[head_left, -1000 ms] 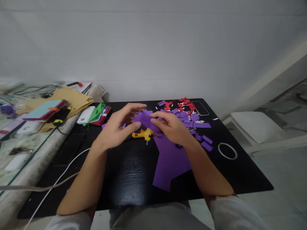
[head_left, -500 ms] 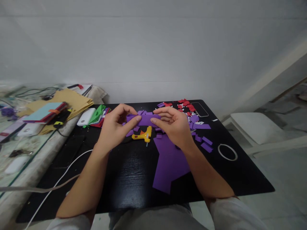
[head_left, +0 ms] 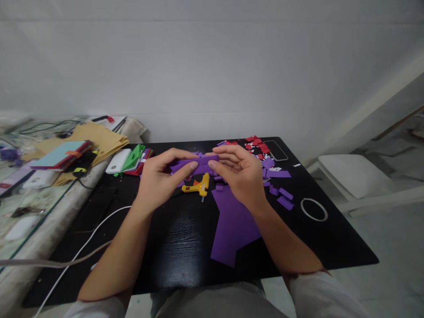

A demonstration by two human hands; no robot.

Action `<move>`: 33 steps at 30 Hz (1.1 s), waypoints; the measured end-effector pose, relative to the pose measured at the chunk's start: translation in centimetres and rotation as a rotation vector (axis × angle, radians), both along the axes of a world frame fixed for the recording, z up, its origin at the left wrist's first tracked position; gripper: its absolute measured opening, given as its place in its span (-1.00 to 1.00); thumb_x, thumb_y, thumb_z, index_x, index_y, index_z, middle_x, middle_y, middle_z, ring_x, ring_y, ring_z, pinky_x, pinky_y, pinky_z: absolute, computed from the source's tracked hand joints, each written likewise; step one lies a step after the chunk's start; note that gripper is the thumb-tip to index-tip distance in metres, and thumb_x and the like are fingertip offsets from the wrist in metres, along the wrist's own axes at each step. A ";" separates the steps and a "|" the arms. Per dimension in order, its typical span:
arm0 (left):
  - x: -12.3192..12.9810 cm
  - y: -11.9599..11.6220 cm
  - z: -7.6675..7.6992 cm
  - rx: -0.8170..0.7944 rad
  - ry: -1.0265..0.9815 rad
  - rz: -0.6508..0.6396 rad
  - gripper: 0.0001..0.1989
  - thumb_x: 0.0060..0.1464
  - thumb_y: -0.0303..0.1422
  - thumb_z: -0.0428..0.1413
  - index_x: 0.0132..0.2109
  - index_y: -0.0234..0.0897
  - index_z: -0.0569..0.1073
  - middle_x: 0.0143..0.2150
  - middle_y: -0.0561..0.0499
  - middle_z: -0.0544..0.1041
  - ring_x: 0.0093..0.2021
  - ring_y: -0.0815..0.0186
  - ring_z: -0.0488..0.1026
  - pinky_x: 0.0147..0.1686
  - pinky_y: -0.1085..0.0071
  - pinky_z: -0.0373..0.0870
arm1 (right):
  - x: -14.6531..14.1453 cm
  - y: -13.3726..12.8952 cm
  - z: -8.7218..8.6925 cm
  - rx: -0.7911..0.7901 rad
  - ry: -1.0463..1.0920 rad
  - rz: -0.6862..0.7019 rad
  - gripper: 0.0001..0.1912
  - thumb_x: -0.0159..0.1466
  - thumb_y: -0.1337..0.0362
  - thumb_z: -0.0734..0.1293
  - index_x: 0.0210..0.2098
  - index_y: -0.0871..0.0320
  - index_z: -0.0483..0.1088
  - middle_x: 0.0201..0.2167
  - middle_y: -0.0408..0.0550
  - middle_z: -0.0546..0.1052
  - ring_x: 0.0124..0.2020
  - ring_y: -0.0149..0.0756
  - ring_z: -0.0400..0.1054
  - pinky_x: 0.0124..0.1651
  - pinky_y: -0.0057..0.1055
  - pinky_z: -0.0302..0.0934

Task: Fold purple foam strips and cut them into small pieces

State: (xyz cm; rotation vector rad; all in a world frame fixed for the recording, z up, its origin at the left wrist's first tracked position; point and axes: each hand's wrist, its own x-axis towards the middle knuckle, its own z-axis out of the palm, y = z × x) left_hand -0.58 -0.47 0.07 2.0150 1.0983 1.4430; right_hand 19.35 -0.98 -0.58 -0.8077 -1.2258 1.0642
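Between my fingertips, above the table, is a purple paper strip (head_left: pixel 204 166), its upper edge bent or folded over. My left hand (head_left: pixel 162 176) pinches its left part with thumb and fingers. At the right end my right hand (head_left: pixel 240 174) grips it, thumb in front and fingers behind. Just below the strip lies a yellow glue gun (head_left: pixel 199 185) on the black table (head_left: pixel 175 238). A large cut purple sheet (head_left: pixel 232 229) lies under and beside my right forearm. Small purple pieces (head_left: pixel 285 198) are scattered behind and to the right of my hands, some hidden by them.
Red and white scraps (head_left: pixel 260 145) lie at the back right, near a rectangular outline (head_left: pixel 277 151). A pale ring (head_left: pixel 314 210) lies at the right. Green and red sheets (head_left: pixel 134 159), a white device (head_left: pixel 118 161), a dark phone (head_left: pixel 96 210) and a white cable (head_left: pixel 99 225) occupy the left.
The strip's upper edge has been bent over, where its face lay flatter before. My left hand has shifted slightly right, closer to my right hand. The glue gun has stayed put.
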 end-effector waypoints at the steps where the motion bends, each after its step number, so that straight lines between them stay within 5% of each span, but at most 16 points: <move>1: 0.1 0.0 -0.1 0.012 -0.022 0.013 -0.85 0.17 -0.37 0.35 -0.09 -0.19 0.67 -0.26 0.05 0.69 -0.45 0.42 0.57 -0.42 0.51 0.49 | -0.1 0.0 -0.1 0.007 0.005 -0.023 -0.70 0.11 0.28 0.61 -0.17 0.08 0.58 -0.23 -0.12 0.71 -0.14 -0.29 0.64 0.02 -0.35 0.57; 13: 0.7 0.0 -0.3 0.155 -0.017 0.029 -0.83 0.17 -0.38 0.36 -0.08 -0.13 0.71 -0.20 0.03 0.73 -0.26 0.34 0.62 -0.25 0.44 0.54 | -0.7 -0.1 -0.2 0.075 0.054 -0.115 -0.88 0.19 0.34 0.54 -0.25 0.08 0.63 -0.31 -0.17 0.71 -0.30 -0.34 0.65 -0.18 -0.41 0.63; 33: 1.3 -0.5 -0.6 0.118 -0.091 -0.009 -0.83 0.16 -0.43 0.36 -0.09 -0.15 0.69 -0.20 0.03 0.73 -0.27 0.36 0.65 -0.22 0.46 0.59 | -0.9 -0.6 -0.2 0.150 -0.032 -0.276 -0.86 0.18 0.35 0.56 -0.25 0.04 0.67 -0.30 -0.17 0.73 -0.30 -0.32 0.66 -0.15 -0.38 0.63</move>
